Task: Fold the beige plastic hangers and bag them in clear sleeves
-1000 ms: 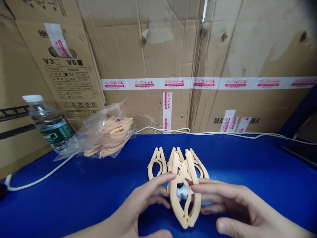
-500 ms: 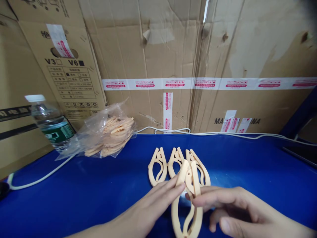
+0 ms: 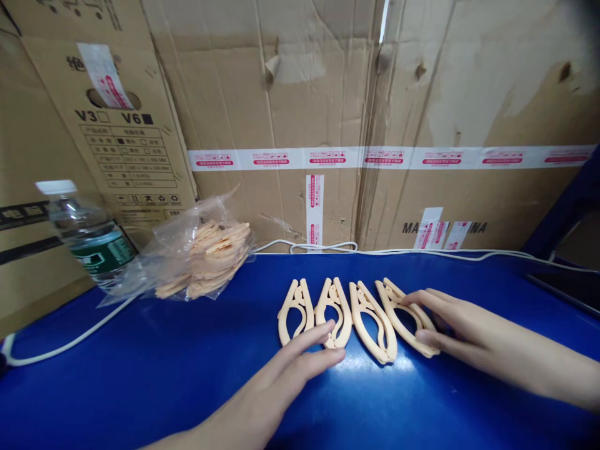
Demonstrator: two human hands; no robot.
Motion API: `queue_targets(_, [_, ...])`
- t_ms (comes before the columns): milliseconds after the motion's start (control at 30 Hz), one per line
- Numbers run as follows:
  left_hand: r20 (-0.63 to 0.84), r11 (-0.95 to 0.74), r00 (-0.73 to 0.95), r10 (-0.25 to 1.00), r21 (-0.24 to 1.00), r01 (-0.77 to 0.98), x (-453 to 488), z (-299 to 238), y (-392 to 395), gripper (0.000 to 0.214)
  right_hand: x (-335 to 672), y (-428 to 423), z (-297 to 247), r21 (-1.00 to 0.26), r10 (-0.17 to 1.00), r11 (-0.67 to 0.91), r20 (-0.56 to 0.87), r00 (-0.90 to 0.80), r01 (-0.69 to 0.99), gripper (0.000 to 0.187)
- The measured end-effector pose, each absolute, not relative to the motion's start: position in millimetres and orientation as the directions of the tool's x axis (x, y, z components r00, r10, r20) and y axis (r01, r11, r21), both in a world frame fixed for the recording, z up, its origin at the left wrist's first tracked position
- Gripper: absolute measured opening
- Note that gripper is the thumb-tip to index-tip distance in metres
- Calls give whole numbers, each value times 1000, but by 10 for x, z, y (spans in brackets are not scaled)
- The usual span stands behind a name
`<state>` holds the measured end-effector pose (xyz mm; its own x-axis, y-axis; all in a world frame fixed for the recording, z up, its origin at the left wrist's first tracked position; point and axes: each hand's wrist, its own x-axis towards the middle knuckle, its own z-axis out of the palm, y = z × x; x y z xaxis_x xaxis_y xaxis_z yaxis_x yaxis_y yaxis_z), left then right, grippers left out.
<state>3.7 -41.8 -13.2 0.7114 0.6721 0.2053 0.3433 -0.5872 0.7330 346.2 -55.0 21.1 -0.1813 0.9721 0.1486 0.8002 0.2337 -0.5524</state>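
Four beige folding hangers lie in a row on a blue table [image 3: 140,362]. The right hand [image 3: 450,322] rests flat, fingers loose, on the rightmost hanger [image 3: 403,315]; the left hand [image 3: 290,365], fingers spread, touches the second hanger [image 3: 334,306]

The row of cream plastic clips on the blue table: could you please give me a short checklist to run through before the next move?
1. Four clips lie flat side by side, none stacked: ok. The fourth clip is at the right end.
2. Right hand empty, its fingers resting on the fourth clip: ok.
3. Left hand empty and open, fingertips touching the second clip: ok.
4. Row evenly aligned: not ok; the third clip and the fourth slant rightward and reach nearer the table's front.
5. Supply bag of clips within view at back left: ok.
6. White cable clear of the row: ok.
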Motion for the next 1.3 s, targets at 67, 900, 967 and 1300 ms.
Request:
queue_targets(67, [256,-638,714,652,694,333,29,-138,-453,67,3472,-570,187,-455,968,249,96,-230,855,50])
queue_targets(900, [123,-761,755,643,214,613,187,11,-108,81,2860,-382,22,-151,850,527,89,-519,836,73])
queue_targets(967, [27,-773,786,617,211,599,204,91,116,76,2844,-183,32,-125,864,504,85,-497,855,73])
queue_targets(1300, [209,-801,774,598,121,586,232,158,454,58,2844,235,97,-127,881,472,110,-461,872,72])
